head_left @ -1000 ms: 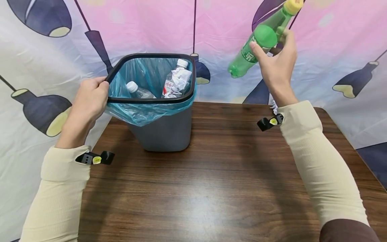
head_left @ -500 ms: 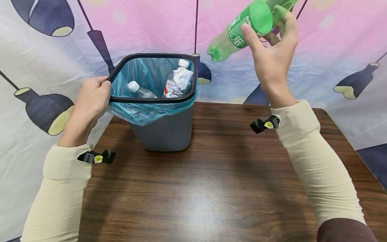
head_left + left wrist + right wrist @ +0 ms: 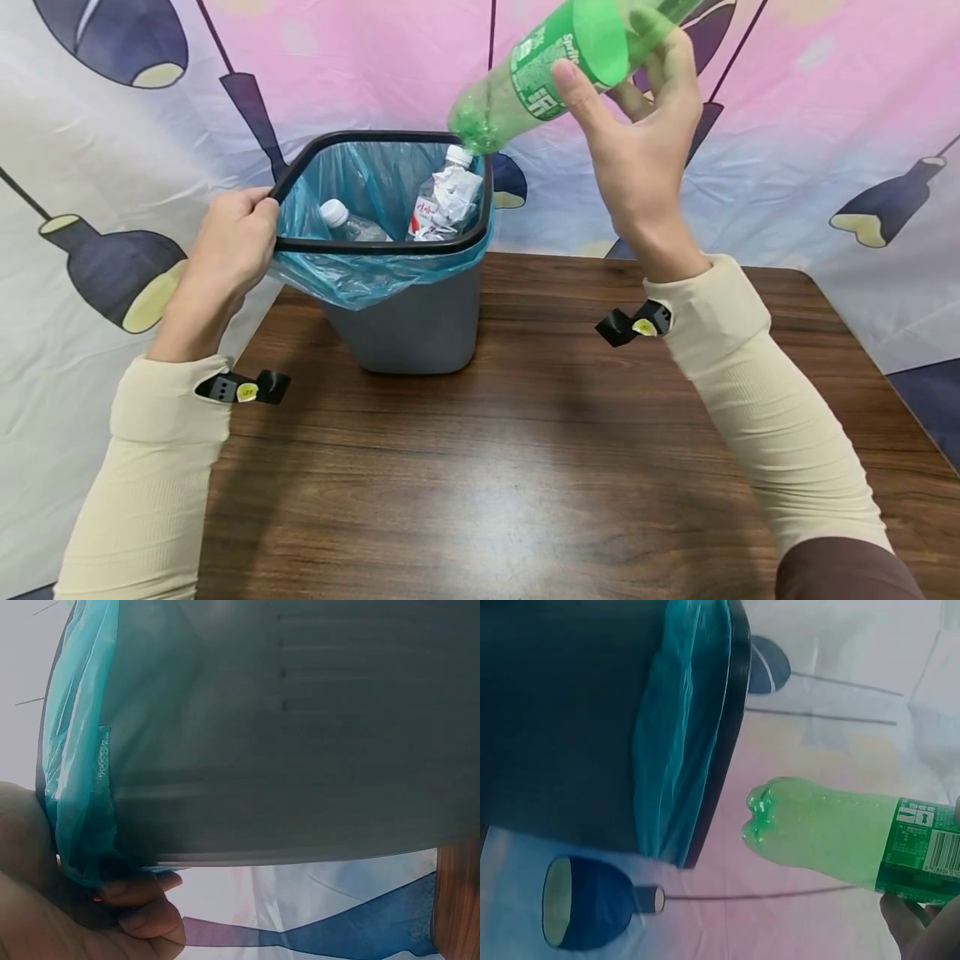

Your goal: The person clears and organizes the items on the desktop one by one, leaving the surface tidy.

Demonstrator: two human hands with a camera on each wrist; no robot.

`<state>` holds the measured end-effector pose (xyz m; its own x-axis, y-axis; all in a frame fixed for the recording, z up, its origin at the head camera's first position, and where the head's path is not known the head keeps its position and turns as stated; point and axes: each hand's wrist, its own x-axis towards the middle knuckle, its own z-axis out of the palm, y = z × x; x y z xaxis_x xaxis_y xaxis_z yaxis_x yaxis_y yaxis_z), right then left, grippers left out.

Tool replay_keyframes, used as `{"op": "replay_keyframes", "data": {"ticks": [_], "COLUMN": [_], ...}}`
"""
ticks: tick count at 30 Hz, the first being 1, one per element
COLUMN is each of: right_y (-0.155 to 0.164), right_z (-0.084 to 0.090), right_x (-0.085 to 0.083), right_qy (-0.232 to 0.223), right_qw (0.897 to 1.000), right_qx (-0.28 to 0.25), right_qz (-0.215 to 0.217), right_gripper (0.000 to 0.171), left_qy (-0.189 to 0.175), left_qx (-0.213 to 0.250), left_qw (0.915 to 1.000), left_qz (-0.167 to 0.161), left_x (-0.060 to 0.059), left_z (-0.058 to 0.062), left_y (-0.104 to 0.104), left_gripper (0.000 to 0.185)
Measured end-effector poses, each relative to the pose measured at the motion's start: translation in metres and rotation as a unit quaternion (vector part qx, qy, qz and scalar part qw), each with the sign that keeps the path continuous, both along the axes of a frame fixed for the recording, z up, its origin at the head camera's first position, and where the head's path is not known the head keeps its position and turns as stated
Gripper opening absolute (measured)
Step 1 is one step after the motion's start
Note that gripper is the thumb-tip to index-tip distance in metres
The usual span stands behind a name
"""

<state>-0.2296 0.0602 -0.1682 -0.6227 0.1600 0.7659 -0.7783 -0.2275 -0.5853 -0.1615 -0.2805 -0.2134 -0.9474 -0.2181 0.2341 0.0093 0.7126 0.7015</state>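
We grip the green bottle [image 3: 540, 75] in our right hand [image 3: 637, 158], base tilted over the bin [image 3: 405, 317] on the tabletop [image 3: 525, 467]. Our left hand [image 3: 232, 242] clasps the rim. Next, probably: carry the bottle above the opening, then let go.

Your green bottle [image 3: 551, 62], grey bin [image 3: 408, 321] with black rim and teal liner [image 3: 360, 279], dark wood-grain table [image 3: 525, 467], pink-and-white lamp-print backdrop [image 3: 817, 125], cream sleeves [image 3: 757, 408].

Partial white "Spri…" brand lettering on the green bottle [image 3: 540, 75] label.
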Motion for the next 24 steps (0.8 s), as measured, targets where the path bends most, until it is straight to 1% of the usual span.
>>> {"op": "replay_keyframes", "data": {"ticks": [4, 6, 13, 17, 24], "right_y": [-0.012, -0.017, -0.033, -0.040, -0.049], "right_z": [0.003, 0.003, -0.004, -0.006, -0.008], "right_x": [0.007, 0.009, 0.010, 0.012, 0.016], "right_qy": [-0.038, -0.055, -0.061, -0.065, -0.103], "right_qw": [0.999, 0.998, 0.995, 0.992, 0.985], "right_qx": [0.003, 0.013, 0.065, 0.084, 0.104], "right_qz": [0.017, 0.025, 0.053, 0.067, 0.092], "right_gripper": [0.064, 0.066, 0.071, 0.070, 0.073], "left_qy": [0.000, 0.003, 0.006, 0.006, 0.006], "left_qx": [-0.003, -0.005, -0.002, -0.002, -0.005], "left_qw": [1.0000, 1.0000, 1.0000, 1.0000, 1.0000], "left_qz": [0.003, 0.002, -0.001, 0.000, -0.002], "left_x": [0.001, 0.001, 0.001, 0.001, 0.003], "left_z": [0.001, 0.000, -0.001, 0.000, 0.001], "left_y": [0.000, 0.000, 0.000, 0.000, 0.000], "left_gripper": [0.053, 0.052, 0.052, 0.052, 0.051]}}
